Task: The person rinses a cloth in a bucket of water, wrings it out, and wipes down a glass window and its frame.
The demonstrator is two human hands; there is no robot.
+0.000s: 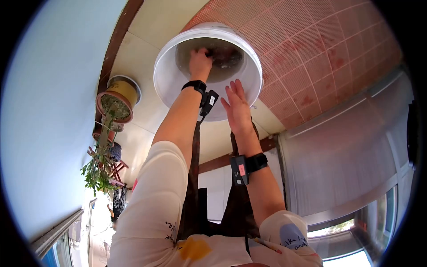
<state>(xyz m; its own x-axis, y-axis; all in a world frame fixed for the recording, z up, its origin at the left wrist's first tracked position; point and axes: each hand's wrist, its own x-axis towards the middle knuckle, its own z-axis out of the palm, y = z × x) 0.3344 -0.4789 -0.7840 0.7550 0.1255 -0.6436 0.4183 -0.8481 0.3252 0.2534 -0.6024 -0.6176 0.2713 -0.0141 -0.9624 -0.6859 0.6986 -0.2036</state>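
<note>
A white bucket [167, 84] stands on the floor in front of me, with murky greyish water [187, 53] in its bottom. My left hand [201, 64] reaches down inside it, and its curled fingers are at the water beside a dark lump [222, 54]. Whatever those fingers hold is hidden. Over the near side of the bucket, my right hand [238, 107] is open, its fingers stretched out and nothing in them. Each wrist wears a black strap with a small box.
A red mesh-patterned mat [307, 53] lies beyond and right of the bucket, on pale floor tiles [147, 49]. To the left are a yellow pot [122, 92] and a leafy plant [100, 167]. A translucent panel [338, 151] is at the right.
</note>
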